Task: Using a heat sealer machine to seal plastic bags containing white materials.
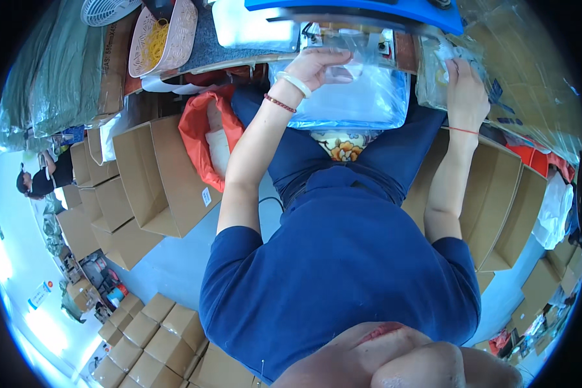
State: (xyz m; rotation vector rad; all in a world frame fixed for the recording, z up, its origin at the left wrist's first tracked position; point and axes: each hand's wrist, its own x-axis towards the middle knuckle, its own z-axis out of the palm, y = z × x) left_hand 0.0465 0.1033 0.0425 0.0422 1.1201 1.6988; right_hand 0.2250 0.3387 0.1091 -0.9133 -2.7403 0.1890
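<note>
Cartons (165, 339) all round, clear film (350, 72) in the left hand (312, 68)

Head view, the clock laid on the picture: cartons stand at 7, 9 and 3 o'clock, a red bag (197, 139) at 10, a basket (182, 39) of yellow bands (155, 44) at 11. At 12 to 1 is a blue machine (362, 11).

Near 12, the left hand grasps the film between thumb and fingers, just in front of the machine. Toward 2, the right hand (469, 97) has its fingers drawn together at some clear packs (434, 81); whether they pinch anything, I cannot tell.

Handling this one piece of film seems to be the step in hand; the next move probably calls for a light, steady pinch that leaves it uncreased.

Thin, glossy and see-through, the film blurs into what lies behind, so sheet or bag is unclear. Toward 1, just below it, is a pale-blue stack (352, 107) in shiny plastic.
</note>
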